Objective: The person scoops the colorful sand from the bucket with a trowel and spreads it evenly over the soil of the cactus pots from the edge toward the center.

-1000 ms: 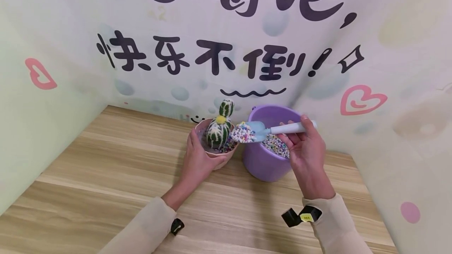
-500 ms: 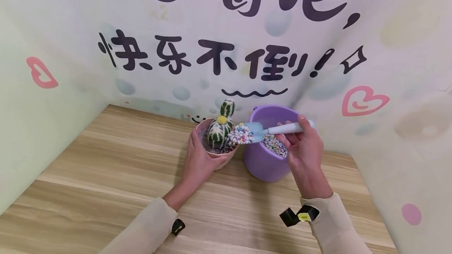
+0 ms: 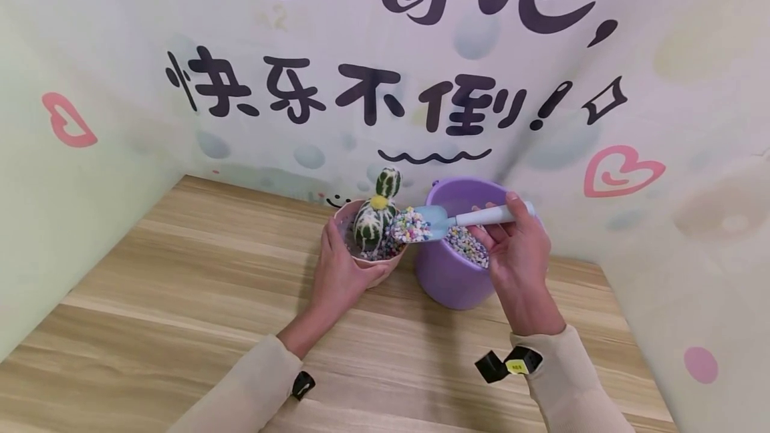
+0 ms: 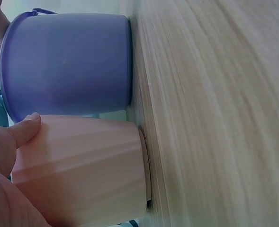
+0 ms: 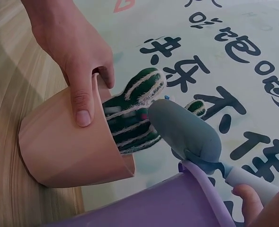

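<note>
In the head view my left hand (image 3: 338, 266) grips the near left side of a pink flowerpot (image 5: 68, 146) on the table, thumb along its outside. A green-and-white cactus (image 3: 368, 227) with a yellow tuft stands in the pot, with colourful pebbles around its near and right side. My right hand (image 3: 520, 256) holds a small light-blue trowel (image 3: 438, 221) by its pale handle. Colourful pebbles (image 3: 410, 226) heap on the trowel's blade, whose tip overlaps the pot's right rim. The right wrist view shows the blade's underside beside the cactus.
A purple bucket (image 3: 451, 286) with more pebbles (image 3: 466, 246) inside stands just right of the pot, under the right hand and trowel. Behind them rises a printed wall sheet (image 3: 289, 146). The wooden table (image 3: 198, 299) stretches left and forward.
The trowel has shifted slightly left, and its heap of pebbles looks smaller. More pebbles now lie in the near part of the pot. My left hand stays on the pot.
</note>
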Action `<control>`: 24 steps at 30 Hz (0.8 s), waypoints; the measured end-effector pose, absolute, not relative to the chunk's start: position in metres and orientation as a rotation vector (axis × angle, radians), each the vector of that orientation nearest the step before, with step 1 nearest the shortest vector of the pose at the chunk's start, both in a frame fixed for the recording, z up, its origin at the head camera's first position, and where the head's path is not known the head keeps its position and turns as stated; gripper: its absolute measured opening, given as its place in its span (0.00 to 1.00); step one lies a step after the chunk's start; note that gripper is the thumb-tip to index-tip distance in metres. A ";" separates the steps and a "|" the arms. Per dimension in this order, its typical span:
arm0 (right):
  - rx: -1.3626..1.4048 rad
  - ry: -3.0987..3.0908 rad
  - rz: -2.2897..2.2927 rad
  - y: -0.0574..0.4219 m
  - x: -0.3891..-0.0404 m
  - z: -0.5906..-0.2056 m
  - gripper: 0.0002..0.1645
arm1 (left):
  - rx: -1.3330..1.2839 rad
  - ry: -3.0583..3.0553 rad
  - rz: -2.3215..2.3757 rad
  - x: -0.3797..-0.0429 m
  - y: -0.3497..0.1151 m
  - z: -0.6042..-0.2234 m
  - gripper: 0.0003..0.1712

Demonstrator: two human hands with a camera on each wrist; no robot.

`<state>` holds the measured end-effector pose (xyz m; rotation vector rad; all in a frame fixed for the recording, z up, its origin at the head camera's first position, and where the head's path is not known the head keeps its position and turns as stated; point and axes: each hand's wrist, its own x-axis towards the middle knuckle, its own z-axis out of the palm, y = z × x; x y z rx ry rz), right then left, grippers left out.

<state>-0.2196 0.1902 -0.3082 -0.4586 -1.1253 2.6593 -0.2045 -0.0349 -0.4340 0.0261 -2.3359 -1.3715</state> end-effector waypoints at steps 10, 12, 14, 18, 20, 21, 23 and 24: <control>-0.457 -1.133 2.636 0.190 -0.220 -0.306 0.19 | 0.066 -2.357 -1.336 -0.205 -0.031 -0.434 0.69; -0.456 -1.139 2.634 0.190 -0.219 -0.305 0.19 | 0.074 -2.361 -1.320 -0.204 -0.030 -0.435 0.70; -0.455 -1.147 2.627 0.189 -0.219 -0.305 0.19 | 0.084 -2.361 -1.309 -0.204 -0.029 -0.435 0.71; -0.449 -1.153 2.613 0.188 -0.219 -0.305 0.16 | 0.077 -2.348 -1.282 -0.204 -0.029 -0.436 0.72; -0.443 -1.166 2.604 0.187 -0.218 -0.305 0.16 | 0.052 -2.340 -1.287 -0.203 -0.030 -0.436 0.72; -0.440 -1.177 2.599 0.187 -0.218 -0.305 0.16 | 0.038 -2.340 -1.290 -0.202 -0.031 -0.435 0.71; -0.435 -1.195 2.594 0.187 -0.218 -0.305 0.17 | -0.001 -2.342 -1.315 -0.202 -0.034 -0.434 0.70; -0.431 -1.205 2.591 0.187 -0.217 -0.305 0.17 | -0.018 -2.354 -1.324 -0.202 -0.036 -0.433 0.70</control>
